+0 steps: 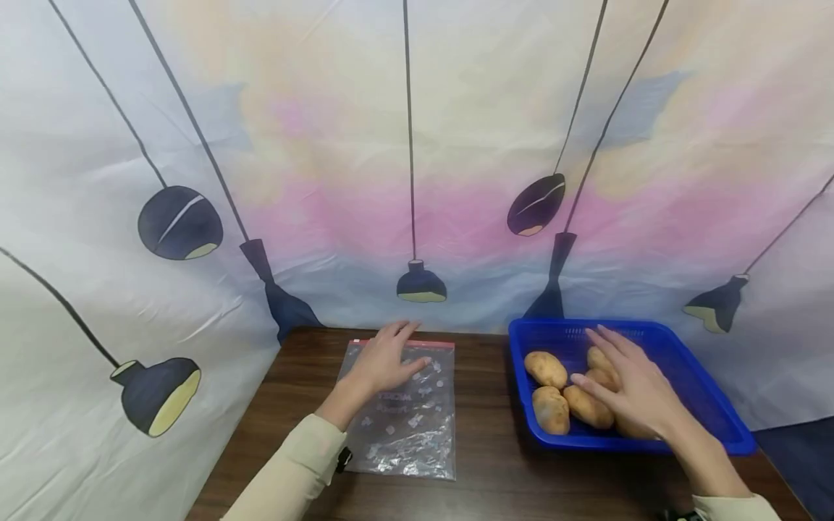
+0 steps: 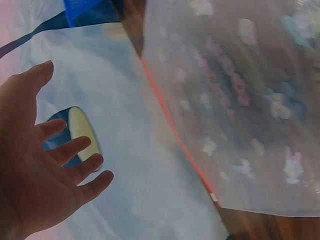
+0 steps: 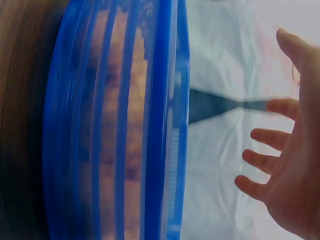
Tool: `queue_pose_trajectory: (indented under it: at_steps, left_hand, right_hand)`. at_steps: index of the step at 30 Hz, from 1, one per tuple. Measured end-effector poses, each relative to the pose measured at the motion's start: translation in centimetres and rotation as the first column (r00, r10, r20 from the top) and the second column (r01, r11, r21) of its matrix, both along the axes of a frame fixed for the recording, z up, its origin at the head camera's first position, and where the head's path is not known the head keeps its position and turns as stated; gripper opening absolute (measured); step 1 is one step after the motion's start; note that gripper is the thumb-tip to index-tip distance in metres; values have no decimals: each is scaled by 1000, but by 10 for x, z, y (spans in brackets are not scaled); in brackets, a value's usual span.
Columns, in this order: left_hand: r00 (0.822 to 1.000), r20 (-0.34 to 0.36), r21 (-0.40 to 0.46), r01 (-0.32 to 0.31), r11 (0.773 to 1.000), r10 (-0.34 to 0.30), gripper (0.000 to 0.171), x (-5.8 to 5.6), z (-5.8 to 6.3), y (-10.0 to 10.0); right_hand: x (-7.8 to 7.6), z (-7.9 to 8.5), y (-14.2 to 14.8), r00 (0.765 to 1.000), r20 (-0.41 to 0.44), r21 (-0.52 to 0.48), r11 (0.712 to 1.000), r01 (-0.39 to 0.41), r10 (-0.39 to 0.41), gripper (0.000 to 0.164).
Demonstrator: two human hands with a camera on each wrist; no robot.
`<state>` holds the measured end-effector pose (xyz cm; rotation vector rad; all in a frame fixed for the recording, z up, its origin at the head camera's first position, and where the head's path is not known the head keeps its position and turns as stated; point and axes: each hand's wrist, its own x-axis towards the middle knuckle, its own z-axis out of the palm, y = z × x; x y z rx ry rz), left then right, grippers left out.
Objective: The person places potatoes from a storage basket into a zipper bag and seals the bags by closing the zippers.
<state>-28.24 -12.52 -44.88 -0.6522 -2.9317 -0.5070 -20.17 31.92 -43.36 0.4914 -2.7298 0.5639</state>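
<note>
In the head view a clear plastic zip bag (image 1: 417,434) with a red zip edge and small printed pictures lies flat on the table. My left hand (image 1: 384,362) hovers over its upper part, fingers extended and holding nothing; the left wrist view shows the same hand (image 2: 45,155) apart from the bag (image 2: 225,110). On the right, several potatoes (image 1: 589,407) lie in a blue plastic basket (image 1: 706,391). Above them is my right hand (image 1: 635,383), its fingers spread and nothing in its grasp. In the right wrist view that hand (image 3: 290,150) stands clear of the basket rim (image 3: 160,125).
The dark wooden table (image 1: 485,434) runs up to a cloth backdrop (image 1: 352,181) printed with hanging lamps. A strip of tabletop separates the bag from the basket. Dark fabric (image 1: 798,449) shows beyond the table's right edge.
</note>
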Motion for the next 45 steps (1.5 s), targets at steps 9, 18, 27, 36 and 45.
queue_pose_trajectory:
  at_steps: [9, 18, 27, 36, 45]
  left_hand:
    - [995, 97, 40, 7, 999, -11, 75, -10, -21, -12]
    - [985, 168, 33, -43, 999, 37, 72, -26, -39, -31]
    - [950, 178, 6, -262, 965, 256, 71, -26, -58, -33]
    - [928, 178, 23, -337, 941, 328, 80, -17, -67, -19]
    - [954, 156, 72, -270, 960, 257, 78, -32, -77, -16]
  right_hand:
    - [6, 0, 69, 995, 72, -84, 994, 69, -63, 81]
    - [13, -13, 126, 963, 202, -109, 973, 205, -181, 81]
    - [17, -27, 154, 903, 335, -129, 937, 326, -268, 86]
    - [21, -48, 169, 885, 377, -245, 892, 380, -274, 83]
    - [20, -59, 179, 856, 429, -279, 859, 429, -288, 82]
